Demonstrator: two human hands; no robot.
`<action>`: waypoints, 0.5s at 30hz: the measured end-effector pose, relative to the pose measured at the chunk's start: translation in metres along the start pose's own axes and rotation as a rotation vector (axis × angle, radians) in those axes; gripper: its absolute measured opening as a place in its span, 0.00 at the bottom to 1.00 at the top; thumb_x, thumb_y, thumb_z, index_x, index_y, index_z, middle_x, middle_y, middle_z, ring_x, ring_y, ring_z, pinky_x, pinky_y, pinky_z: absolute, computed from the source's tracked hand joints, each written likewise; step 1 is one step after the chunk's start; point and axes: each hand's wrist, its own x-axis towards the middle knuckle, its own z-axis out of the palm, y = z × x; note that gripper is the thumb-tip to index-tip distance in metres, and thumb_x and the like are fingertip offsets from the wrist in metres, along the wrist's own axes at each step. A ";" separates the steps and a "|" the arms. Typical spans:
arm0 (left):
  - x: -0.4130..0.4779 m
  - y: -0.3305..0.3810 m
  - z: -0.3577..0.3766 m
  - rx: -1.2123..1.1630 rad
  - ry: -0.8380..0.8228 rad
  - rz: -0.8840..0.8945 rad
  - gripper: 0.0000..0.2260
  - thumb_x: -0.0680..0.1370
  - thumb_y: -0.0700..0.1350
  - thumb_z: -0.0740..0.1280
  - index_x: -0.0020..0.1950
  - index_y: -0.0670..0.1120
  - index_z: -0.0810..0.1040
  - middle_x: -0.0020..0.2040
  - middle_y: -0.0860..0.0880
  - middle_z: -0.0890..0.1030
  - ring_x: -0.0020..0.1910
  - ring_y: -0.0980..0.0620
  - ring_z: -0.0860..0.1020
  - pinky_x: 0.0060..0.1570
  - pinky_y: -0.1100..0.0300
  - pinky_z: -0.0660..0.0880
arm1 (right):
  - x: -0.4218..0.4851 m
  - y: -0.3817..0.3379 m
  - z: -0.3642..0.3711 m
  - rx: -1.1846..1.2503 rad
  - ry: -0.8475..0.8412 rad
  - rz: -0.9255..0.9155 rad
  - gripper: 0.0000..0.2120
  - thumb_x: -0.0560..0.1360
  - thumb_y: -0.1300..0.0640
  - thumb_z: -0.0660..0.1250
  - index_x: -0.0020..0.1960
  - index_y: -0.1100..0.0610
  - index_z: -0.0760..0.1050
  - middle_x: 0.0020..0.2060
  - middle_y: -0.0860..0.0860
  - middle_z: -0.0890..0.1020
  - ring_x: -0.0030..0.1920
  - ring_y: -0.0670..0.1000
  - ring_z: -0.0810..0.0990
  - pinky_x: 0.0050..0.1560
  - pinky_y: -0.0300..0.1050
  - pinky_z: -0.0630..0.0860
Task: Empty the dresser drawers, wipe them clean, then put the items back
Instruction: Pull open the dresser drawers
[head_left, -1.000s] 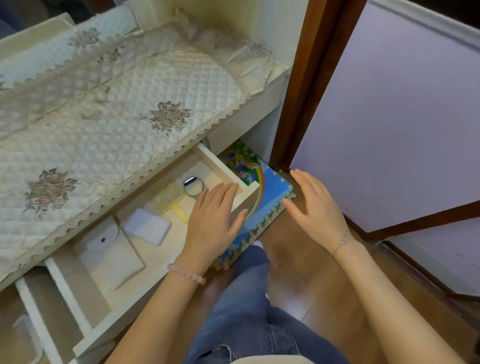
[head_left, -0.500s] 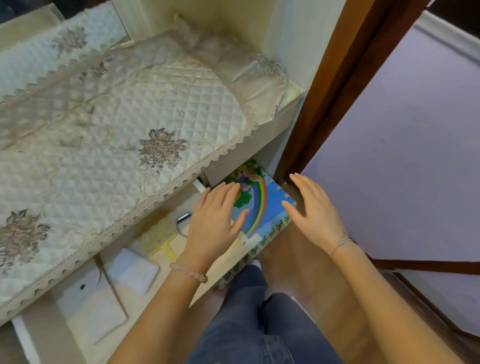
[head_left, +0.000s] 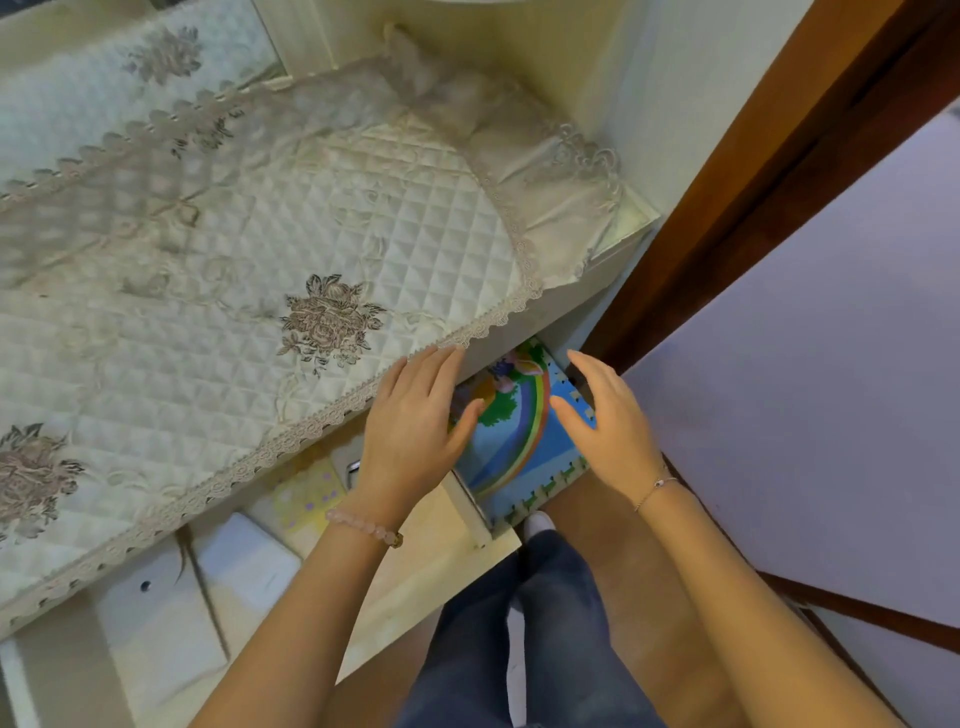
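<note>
The dresser drawer (head_left: 469, 512) stands partly pulled out under the lace edge of the quilted cover (head_left: 260, 249), and runs from the picture's middle towards 8 o'clock. Things lie inside it: a flat white pouch (head_left: 150, 618) with a small dark snap, and at 2 o'clock from it a white folded piece (head_left: 244, 566). A pale yellow card (head_left: 306, 493) lies further along at 2 o'clock. Just beside the card, a dark shiny rim (head_left: 353, 467) peeps out from behind the wrist; what it is cannot be told.

The left hand (head_left: 415, 431) lies flat over the drawer's right end with its fingers straight and loose, grasping nothing. Its fingertips reach the lace edge at 12 o'clock. Whether the palm touches the drawer cannot be told. A pink bead bracelet (head_left: 363, 526) circles that wrist.

The right hand (head_left: 608, 426) hangs at 3 o'clock from the left, apart from it, fingers straight and released, also empty. It wears a thin chain (head_left: 655, 488).

Between and under the hands a foam mat (head_left: 519, 436) with a rainbow lies on the wooden floor (head_left: 597, 551). Blue jeans (head_left: 519, 654) show at 6 o'clock, a pale door (head_left: 805, 374) at 3 o'clock.
</note>
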 end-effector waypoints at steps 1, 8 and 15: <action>0.007 -0.003 0.002 0.002 0.001 -0.004 0.22 0.78 0.51 0.61 0.69 0.41 0.69 0.66 0.44 0.74 0.67 0.44 0.70 0.68 0.48 0.62 | 0.005 0.002 0.003 0.064 -0.024 0.033 0.25 0.78 0.49 0.61 0.72 0.54 0.61 0.70 0.50 0.68 0.70 0.50 0.65 0.69 0.49 0.65; 0.057 -0.021 0.028 0.008 -0.064 0.014 0.24 0.79 0.51 0.60 0.71 0.41 0.65 0.70 0.43 0.68 0.71 0.44 0.64 0.71 0.49 0.57 | 0.050 0.034 0.044 0.716 -0.110 0.518 0.21 0.79 0.52 0.59 0.71 0.54 0.65 0.68 0.51 0.69 0.68 0.49 0.67 0.66 0.44 0.66; 0.073 -0.036 0.052 0.010 -0.050 0.067 0.25 0.78 0.54 0.56 0.71 0.42 0.66 0.71 0.44 0.68 0.71 0.44 0.63 0.71 0.49 0.57 | 0.105 0.068 0.097 1.513 -0.137 0.928 0.26 0.78 0.42 0.56 0.70 0.55 0.66 0.68 0.52 0.71 0.68 0.53 0.69 0.63 0.52 0.69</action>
